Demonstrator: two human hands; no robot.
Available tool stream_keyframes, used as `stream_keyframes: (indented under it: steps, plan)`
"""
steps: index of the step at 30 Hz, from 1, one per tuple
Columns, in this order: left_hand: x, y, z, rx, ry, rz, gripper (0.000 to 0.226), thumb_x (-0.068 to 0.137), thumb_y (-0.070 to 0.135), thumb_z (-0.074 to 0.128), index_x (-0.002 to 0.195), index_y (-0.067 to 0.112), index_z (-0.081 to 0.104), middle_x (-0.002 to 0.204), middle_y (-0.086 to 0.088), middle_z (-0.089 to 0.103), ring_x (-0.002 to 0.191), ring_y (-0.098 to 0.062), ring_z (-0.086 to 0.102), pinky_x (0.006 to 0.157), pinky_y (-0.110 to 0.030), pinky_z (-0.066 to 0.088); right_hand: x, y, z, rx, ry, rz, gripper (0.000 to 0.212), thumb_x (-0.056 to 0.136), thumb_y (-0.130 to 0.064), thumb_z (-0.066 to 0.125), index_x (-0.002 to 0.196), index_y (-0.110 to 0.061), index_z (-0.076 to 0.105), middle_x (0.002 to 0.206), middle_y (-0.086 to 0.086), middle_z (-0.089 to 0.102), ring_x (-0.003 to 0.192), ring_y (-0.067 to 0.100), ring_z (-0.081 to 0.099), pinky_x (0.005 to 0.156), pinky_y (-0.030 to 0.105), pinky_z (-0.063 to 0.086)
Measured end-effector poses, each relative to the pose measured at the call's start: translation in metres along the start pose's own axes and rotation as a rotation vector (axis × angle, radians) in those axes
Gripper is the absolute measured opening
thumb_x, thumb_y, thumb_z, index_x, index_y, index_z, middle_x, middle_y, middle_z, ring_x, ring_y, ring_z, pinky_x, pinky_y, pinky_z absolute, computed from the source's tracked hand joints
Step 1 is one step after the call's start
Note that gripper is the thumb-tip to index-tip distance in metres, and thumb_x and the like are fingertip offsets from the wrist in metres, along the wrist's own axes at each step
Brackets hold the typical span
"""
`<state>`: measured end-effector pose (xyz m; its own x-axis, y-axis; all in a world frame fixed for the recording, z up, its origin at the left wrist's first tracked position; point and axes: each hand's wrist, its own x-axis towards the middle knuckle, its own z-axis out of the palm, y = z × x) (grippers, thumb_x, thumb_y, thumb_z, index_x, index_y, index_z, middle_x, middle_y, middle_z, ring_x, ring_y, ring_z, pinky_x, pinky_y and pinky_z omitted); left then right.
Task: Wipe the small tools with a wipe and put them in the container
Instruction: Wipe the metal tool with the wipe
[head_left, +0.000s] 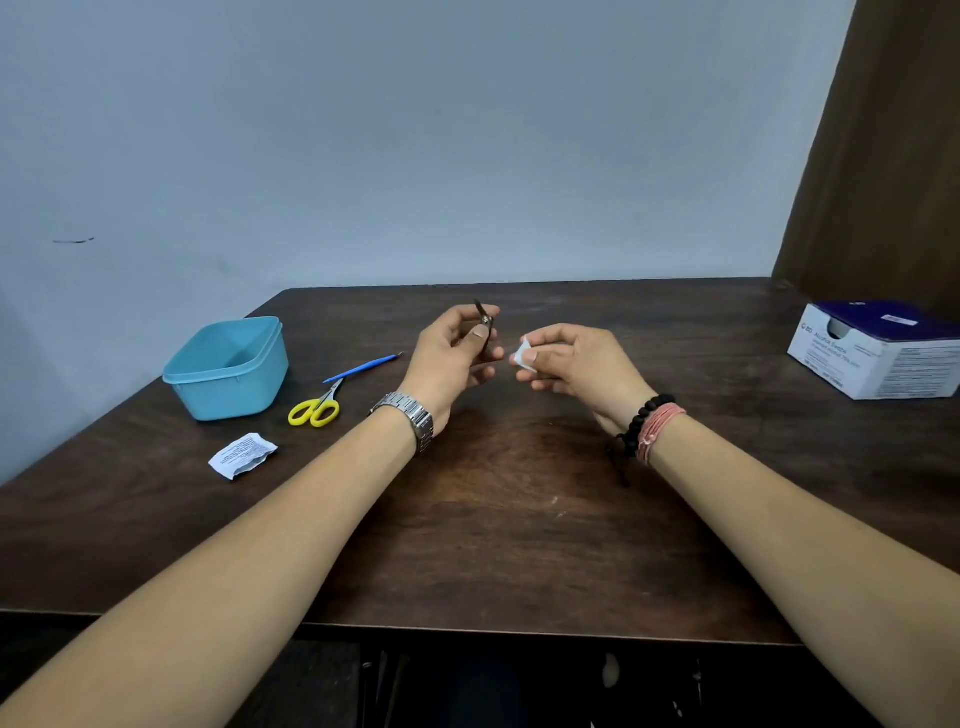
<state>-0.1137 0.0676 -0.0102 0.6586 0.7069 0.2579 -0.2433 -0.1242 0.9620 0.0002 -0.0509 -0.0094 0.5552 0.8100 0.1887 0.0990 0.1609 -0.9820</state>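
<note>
Small dark metal clipper-like tool (483, 318) pinched upright in left hand (451, 353), long axis toward 12 o'clock. White folded wipe (523, 354) pinched in right hand (576, 364), just beside, at tool's 3 o'clock; light-blue square plastic container (228, 366) well apart at 9 o'clock.

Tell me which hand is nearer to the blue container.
Left. The left hand, holding a small metal tool, is just right of the blue container. The right hand, pinching a wipe, is farther right, beyond the left hand.
</note>
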Motion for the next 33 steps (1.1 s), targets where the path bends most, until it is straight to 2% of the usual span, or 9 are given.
stream_keyframes:
  steps: [6,11,14,20,25,33]
  plan:
    - [-0.0015,-0.0031,0.0034,0.101,-0.150,0.085,0.027,0.097,-0.002,0.050,0.114,0.016,0.061,0.098,-0.004,0.059,0.080,-0.010,0.063,0.072,-0.022,0.053,0.0021,-0.0024,-0.0050,0.022,0.102,-0.071,0.010,0.089,-0.006,0.068,0.084,-0.015,0.067,0.078,0.003,0.070,0.067,0.007,0.067,0.061,0.019,0.054]
    - [0.0003,-0.0058,0.0031,0.126,-0.198,0.074,0.029,0.094,-0.002,0.056,0.117,0.015,0.057,0.087,0.002,0.068,0.082,-0.011,0.065,0.076,-0.027,0.052,0.0019,-0.0027,-0.0057,0.049,0.062,-0.092,0.010,0.090,-0.005,0.066,0.089,-0.013,0.072,0.078,0.001,0.071,0.069,0.007,0.067,0.064,0.018,0.055]
    - [0.0015,-0.0073,0.0021,0.079,-0.195,0.052,0.027,0.093,-0.001,0.057,0.116,0.013,0.056,0.081,0.002,0.071,0.078,-0.011,0.066,0.075,-0.027,0.053,0.0014,-0.0024,-0.0045,0.052,0.034,-0.114,0.013,0.089,-0.004,0.065,0.090,-0.014,0.073,0.078,-0.001,0.072,0.070,0.006,0.067,0.067,0.018,0.055]
    - [0.0013,-0.0070,0.0025,0.035,-0.199,0.020,0.023,0.092,-0.001,0.058,0.108,0.015,0.056,0.085,-0.008,0.069,0.071,-0.013,0.067,0.067,-0.024,0.055,0.0008,-0.0007,-0.0060,-0.045,0.030,-0.152,0.016,0.087,-0.008,0.070,0.087,-0.023,0.074,0.074,-0.010,0.074,0.071,-0.001,0.067,0.064,0.017,0.054]
    - [0.0000,-0.0064,0.0018,0.054,-0.218,0.011,0.020,0.092,0.000,0.060,0.105,0.015,0.057,0.080,-0.005,0.070,0.069,-0.014,0.070,0.063,-0.022,0.055,0.0030,0.0007,-0.0052,-0.082,0.053,-0.169,0.011,0.084,-0.009,0.073,0.086,-0.019,0.074,0.073,-0.007,0.074,0.068,0.001,0.066,0.061,0.016,0.053]
    - [-0.0016,-0.0013,0.0022,0.230,-0.175,0.140,0.019,0.090,0.005,0.064,0.105,0.015,0.057,0.081,0.002,0.068,0.068,-0.014,0.070,0.060,-0.023,0.054,0.0061,0.0034,-0.0070,-0.012,0.070,-0.048,0.003,0.086,-0.009,0.071,0.088,-0.009,0.073,0.075,0.005,0.068,0.064,0.010,0.059,0.060,0.019,0.052]
